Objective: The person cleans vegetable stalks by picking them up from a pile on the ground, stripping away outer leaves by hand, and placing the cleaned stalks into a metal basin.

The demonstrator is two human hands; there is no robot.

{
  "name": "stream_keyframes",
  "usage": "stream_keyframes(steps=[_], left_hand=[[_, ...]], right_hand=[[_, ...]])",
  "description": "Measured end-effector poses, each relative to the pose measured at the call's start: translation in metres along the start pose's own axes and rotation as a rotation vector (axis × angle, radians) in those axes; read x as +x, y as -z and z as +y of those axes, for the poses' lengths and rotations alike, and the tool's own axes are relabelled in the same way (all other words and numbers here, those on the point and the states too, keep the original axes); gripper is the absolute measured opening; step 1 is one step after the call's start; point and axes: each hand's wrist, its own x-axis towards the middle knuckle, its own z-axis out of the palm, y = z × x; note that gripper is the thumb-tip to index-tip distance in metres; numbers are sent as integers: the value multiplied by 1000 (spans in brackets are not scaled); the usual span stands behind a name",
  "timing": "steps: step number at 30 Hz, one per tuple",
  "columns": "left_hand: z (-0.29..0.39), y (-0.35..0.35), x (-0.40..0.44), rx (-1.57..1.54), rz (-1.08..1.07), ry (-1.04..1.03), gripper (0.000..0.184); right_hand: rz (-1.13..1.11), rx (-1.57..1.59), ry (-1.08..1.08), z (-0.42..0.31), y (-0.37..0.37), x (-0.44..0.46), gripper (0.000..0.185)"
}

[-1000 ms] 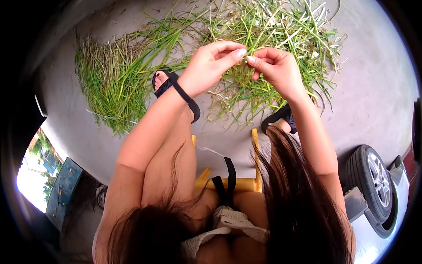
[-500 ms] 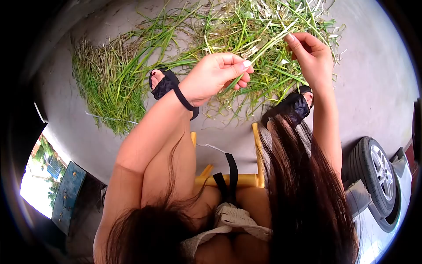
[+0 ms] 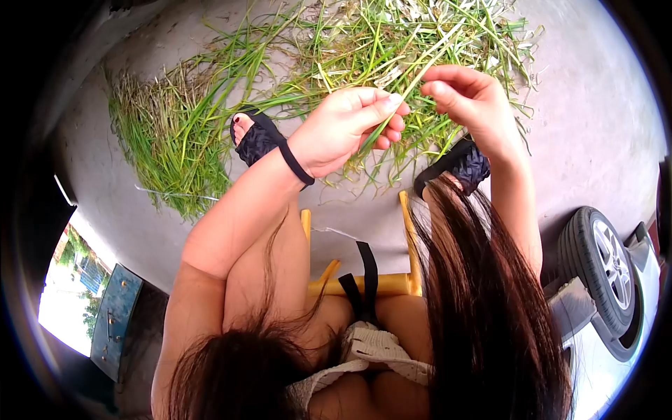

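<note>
The raised stalk [image 3: 414, 85] runs from whitish, pale green at its tip to deeper green at its lower end. The loose pile [image 3: 378, 56] mixes bright green, yellow-green and straw, streaked with white; the bundle [image 3: 164, 133] toward the floor's left edge goes from brownish tan to vivid green. The floor [image 3: 581, 105] is grey with a faint lilac cast. Both sandals [image 3: 470, 168] are black with a woven pattern, the wristband [image 3: 295, 164] plain black, the stool [image 3: 392, 284] yellow, the knit-patterned garment [image 3: 371, 343] cream. Near the floor's right edge, a black tyre [image 3: 577, 245] circles a silver rim [image 3: 612, 266].
</note>
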Motion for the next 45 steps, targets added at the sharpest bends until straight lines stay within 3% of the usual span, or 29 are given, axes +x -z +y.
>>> stream_keyframes(steps=[2,7,10,16,19,22,26,31,39,42,45], left_hand=[[-1,-5,2,41,-4,-14,25],[3,-6,0,62,-20,-45,27],[3,-5,-1,-54,-69,-13,27],[6,-4,-3,-362,-214,139,27],[8,-1,-4,-468,-305,203,28],[10,2,-7,-475,-359,230,29],[14,2,-8,-415,-352,234,30],[13,3,-8,-379,-380,215,31],[9,10,-10,-328,-386,219,31],[9,10,-9,-250,-310,207,30],[6,6,-4,-42,-184,129,29]], right_hand=[[-117,131,40,6,-12,4,19],[-76,93,80,5,-17,6,16],[-155,279,86,6,-20,4,16],[-154,259,100,19,-19,8,14],[-165,263,163,19,-17,7,11],[-119,50,331,15,-14,8,8],[75,-34,421,15,-2,12,7],[292,39,382,20,10,17,13],[673,317,356,39,64,39,17],[685,-57,192,29,58,23,23],[299,137,47,10,23,9,27]])
